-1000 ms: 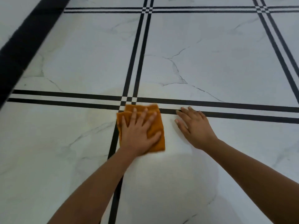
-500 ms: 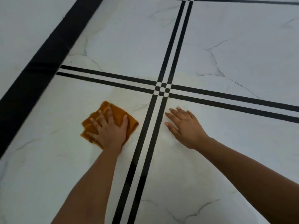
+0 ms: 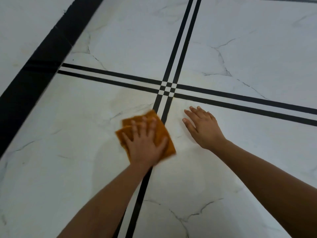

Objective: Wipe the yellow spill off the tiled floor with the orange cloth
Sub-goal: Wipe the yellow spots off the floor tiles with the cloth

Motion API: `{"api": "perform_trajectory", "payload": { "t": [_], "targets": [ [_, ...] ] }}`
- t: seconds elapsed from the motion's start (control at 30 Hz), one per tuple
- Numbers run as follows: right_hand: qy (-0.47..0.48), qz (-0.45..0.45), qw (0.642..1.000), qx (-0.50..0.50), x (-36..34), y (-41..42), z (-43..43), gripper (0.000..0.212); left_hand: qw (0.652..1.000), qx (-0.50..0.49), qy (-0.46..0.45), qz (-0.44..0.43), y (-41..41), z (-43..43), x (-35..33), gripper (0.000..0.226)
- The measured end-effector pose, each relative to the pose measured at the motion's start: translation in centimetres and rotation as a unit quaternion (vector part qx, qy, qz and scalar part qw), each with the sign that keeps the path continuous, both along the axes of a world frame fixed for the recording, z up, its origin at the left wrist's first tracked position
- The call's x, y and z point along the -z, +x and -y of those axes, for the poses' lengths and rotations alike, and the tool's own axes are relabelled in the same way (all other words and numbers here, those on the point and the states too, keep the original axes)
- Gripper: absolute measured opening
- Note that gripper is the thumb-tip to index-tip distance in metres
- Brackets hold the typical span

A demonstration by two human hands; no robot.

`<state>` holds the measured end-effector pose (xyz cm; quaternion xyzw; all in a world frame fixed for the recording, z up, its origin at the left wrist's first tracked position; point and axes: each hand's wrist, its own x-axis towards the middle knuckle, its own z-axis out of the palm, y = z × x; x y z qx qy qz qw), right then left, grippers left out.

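My left hand presses flat on the folded orange cloth, fingers spread, on the white marble tile just left of the black double line. The cloth's right edge lies over that line and looks motion-blurred. A faint yellowish film shows on the tile beyond the cloth and around the line crossing. My right hand rests palm down on the floor to the right of the line, fingers apart, holding nothing.
Black double lines cross at a small checker pattern just beyond both hands. A wide black border strip runs diagonally along the left. White veined tiles extend in every direction.
My left hand has slid the cloth to the right, from the middle of the left tile to the black double line. The right hand stays planted.
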<state>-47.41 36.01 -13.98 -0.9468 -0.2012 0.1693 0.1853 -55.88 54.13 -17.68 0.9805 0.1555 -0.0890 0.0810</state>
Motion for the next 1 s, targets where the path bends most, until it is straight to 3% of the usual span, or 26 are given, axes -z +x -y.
{"api": "perform_trajectory", "payload": {
  "t": [0.07,0.1,0.13,0.23,0.27,0.3,0.4,0.47,0.6,0.63,0.8,0.87,0.97,1.0],
  "targets": [
    [-0.003,-0.001,1.0,0.023,0.1,0.5,1.4,0.052,0.986,0.165,0.011,-0.01,-1.7,1.7,0.1,0.074],
    [-0.007,-0.003,0.999,0.04,0.3,0.7,2.3,0.052,0.979,0.203,0.016,-0.016,-0.9,1.3,0.2,0.074],
    [-0.015,-0.004,0.998,0.053,0.5,0.6,3.1,0.052,0.981,0.189,0.025,-0.018,0.7,0.6,0.3,0.075],
    [-0.035,0.002,0.996,0.083,0.8,0.7,5.5,0.052,1.0,-0.003,0.003,-0.03,5.9,-0.2,0.1,0.077],
    [-0.04,0.004,0.995,0.087,0.6,0.9,6.2,0.052,0.999,-0.025,-0.004,-0.03,6.3,0.7,-0.1,0.078],
    [-0.043,0.008,0.995,0.091,0.4,1.1,6.8,0.052,1.0,0.005,-0.002,-0.026,5.8,2.0,-0.2,0.078],
    [-0.036,0.025,0.99,0.134,-0.4,1.9,8.6,0.05,0.966,0.255,0.006,-0.031,3.3,5.8,-0.3,0.077],
    [-0.032,0.025,0.986,0.159,-0.5,2.0,9.7,0.05,0.953,0.303,0.009,-0.028,5.1,5.1,0.0,0.076],
    [-0.039,0.026,0.984,0.169,-0.6,1.6,12.2,0.05,0.998,0.054,-0.009,-0.017,10.5,4.7,0.2,0.079],
    [-0.038,0.03,0.983,0.175,-0.7,1.8,12.9,0.05,0.998,0.055,-0.004,-0.015,10.6,5.9,0.0,0.079],
    [-0.046,0.045,0.977,0.202,-0.6,3.2,16.2,0.049,0.936,0.352,0.01,-0.005,9.6,11.5,0.1,0.073],
    [-0.043,0.044,0.975,0.213,-0.3,3.7,17.3,0.049,0.948,0.319,0.006,-0.001,13.4,11.7,0.3,0.074],
    [-0.018,0.049,0.971,0.235,0.1,4.6,18.4,0.048,0.991,0.129,-0.015,-0.012,17.9,12.9,0.0,0.077],
    [-0.011,0.054,0.97,0.237,0.1,4.9,18.4,0.048,0.994,0.111,-0.015,-0.009,17.8,13.8,-0.2,0.077]
  ]
}}
